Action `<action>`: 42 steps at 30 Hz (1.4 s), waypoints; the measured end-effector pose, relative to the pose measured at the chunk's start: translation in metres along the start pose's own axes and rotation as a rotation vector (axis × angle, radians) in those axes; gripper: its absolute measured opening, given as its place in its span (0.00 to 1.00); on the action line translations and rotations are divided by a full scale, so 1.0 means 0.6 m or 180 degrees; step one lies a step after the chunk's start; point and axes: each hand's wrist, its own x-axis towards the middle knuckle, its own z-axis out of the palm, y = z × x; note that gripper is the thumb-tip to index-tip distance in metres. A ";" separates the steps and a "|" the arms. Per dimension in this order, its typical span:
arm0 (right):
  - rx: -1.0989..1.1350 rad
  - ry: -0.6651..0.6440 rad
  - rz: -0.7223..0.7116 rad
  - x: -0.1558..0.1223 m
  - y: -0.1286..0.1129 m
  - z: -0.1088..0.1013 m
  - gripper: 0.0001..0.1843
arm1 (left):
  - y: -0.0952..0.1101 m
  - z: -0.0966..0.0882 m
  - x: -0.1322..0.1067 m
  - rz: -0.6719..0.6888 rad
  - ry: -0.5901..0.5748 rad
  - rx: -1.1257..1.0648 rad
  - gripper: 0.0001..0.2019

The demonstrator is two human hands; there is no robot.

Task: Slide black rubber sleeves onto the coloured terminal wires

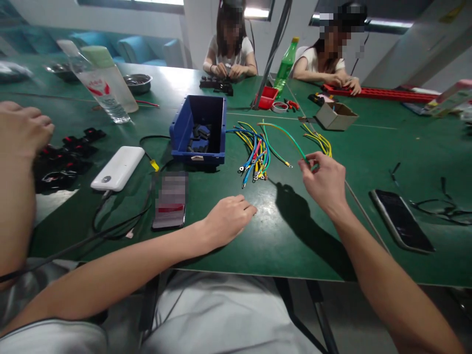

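Observation:
My right hand (324, 182) is raised over the table with its fingers pinched on a green wire (291, 138). The wire arcs leftward over a loose bunch of wires (258, 156) in blue, yellow, green and red, several tipped with ring terminals. My left hand (230, 221) rests palm down below the bunch, touching the tabletop. Its fingers are curled together; whatever may be under them is hidden. A blue bin (198, 158) with small black parts stands left of the wires. Several yellow wires (320, 140) lie just beyond my right hand.
A phone (169, 201), a white power bank (118, 168) and black cables lie to the left, near another person's hand (24, 128). To the right are a second phone (401, 220) and glasses (442, 211). Bottles, a carton (336, 116) and two people stand farther back.

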 end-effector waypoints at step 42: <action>0.3498 -0.1233 0.0553 -0.117 -0.086 0.051 0.13 | -0.037 0.025 0.002 -0.0584 0.0391 -0.0879 0.10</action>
